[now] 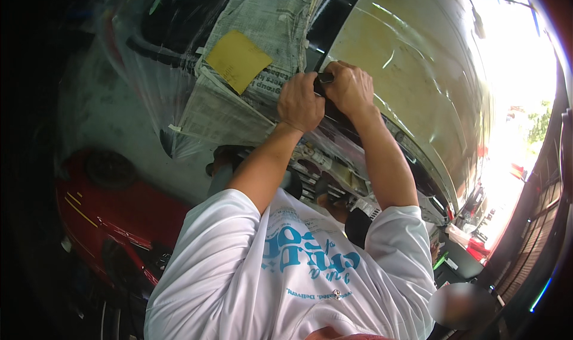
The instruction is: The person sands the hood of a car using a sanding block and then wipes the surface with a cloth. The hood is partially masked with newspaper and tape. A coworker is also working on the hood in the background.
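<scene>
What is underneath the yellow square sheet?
The yellow sheet lies on newspaper, which shows beside it; the patch directly beneath is covered and cannot be seen.

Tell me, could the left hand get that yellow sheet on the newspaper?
Probably yes: the yellow sheet lies uncovered left of the left hand, and nothing seems to stand between them. That hand seems busy at the small dark piece, though.

newspaper: matt, creased paper. yellow sheet: matt, paper-like. film: translucent, glossy plastic. gold panel: smooth, glossy.
</scene>
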{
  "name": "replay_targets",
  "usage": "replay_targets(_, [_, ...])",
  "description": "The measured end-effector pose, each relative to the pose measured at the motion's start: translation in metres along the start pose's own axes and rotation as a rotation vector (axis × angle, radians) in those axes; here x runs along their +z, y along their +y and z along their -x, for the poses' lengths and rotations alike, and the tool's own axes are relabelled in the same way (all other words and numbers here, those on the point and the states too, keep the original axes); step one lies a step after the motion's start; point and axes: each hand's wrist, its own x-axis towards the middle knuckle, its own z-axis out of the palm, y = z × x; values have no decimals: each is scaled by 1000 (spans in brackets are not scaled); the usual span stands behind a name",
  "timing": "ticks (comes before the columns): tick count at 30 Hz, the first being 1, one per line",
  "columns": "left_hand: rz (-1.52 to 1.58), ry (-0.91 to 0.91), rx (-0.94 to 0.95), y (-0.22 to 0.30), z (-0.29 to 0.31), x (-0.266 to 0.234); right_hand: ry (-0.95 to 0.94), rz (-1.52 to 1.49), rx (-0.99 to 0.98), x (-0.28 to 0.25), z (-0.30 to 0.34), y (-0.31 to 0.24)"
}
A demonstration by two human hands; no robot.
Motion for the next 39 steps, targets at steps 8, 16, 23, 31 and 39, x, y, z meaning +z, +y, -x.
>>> replay_targets(8, [-34, -18, 1, -3, 4, 1, -5, 104, 67, -34, 59, 68])
replay_targets(16, [-42, -10, 38, -3, 3, 4, 20, 43, -64, -8, 19, 27])
replay_targets(23, [-61, -6, 9, -4, 1, 2, -65, 89, 58, -26, 34, 39])
replay_targets(31, [-70, -22, 27, 2, 2, 3, -18, -13, 10, -27, 47, 66])
replay_targets(39, [-112, 12, 25, -6, 0, 7, -41, 9, -2, -19, 19, 31])
